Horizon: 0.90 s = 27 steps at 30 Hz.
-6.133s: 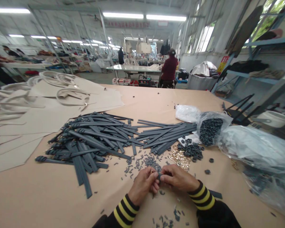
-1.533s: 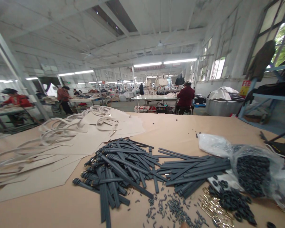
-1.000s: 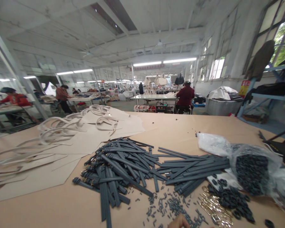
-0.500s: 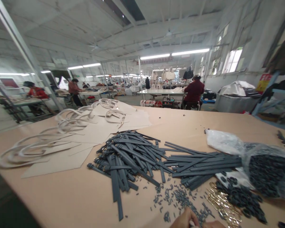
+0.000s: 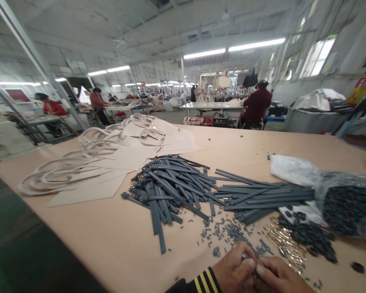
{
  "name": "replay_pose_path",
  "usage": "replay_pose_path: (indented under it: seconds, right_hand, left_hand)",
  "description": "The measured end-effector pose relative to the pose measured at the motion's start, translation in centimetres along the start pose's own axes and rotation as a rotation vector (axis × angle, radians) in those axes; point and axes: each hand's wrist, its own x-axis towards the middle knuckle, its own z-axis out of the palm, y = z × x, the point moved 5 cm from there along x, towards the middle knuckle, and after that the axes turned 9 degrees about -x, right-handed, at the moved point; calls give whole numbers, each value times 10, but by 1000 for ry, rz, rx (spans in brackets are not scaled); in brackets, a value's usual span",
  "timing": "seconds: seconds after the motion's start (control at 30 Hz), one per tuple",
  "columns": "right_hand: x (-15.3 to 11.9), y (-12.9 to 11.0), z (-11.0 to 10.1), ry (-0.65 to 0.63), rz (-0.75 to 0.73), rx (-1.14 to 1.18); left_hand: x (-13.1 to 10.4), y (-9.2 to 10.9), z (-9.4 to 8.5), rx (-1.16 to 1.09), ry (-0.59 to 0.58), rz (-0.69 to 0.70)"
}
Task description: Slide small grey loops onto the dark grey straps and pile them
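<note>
My left hand (image 5: 235, 269) and my right hand (image 5: 279, 274) meet at the lower edge, fingertips pinched round something small and dark that I cannot make out. Just beyond them small dark grey pieces (image 5: 234, 232) are scattered. Gold metal hardware (image 5: 285, 243) and a heap of black rings (image 5: 315, 240) lie to the right. Dark grey straps with buckles (image 5: 167, 183) form a pile left of centre, and plain dark strips (image 5: 262, 199) lie beside it.
Cream panels with handles (image 5: 118, 160) cover the table's left part. A clear bag of black rings (image 5: 349, 207) stands at the right on the tan table (image 5: 110, 236). Beyond are a person in dark red (image 5: 258, 106), other workers, worktables and a grey bin (image 5: 317, 116).
The view has tilted downward, so the table's items sit higher in the picture. Both hands now show more fully, with the left's striped cuff in view.
</note>
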Motion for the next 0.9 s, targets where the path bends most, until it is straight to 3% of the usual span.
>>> replay_pose_path:
  seconds: [0.13, 0.33, 0.47, 0.63, 0.77, 0.9]
  right_hand:
    - [-3, 4, 7, -102, 20, 73]
    - [0, 9, 3, -18, 20, 127]
    - [0, 6, 1, -94, 13, 205]
    - [-2, 8, 4, -164, 42, 256]
    - [2, 5, 4, -93, 39, 172]
    - [5, -3, -7, 33, 20, 38]
  left_hand:
    - [-2, 1, 5, -25, -23, -24]
    - [2, 1, 1, -74, -25, -60]
    - [3, 0, 5, -234, -62, -108]
    - [0, 3, 8, -181, -89, -119]
    - [2, -1, 6, -82, -50, -93]
    - [5, -2, -11, -46, 104, -132]
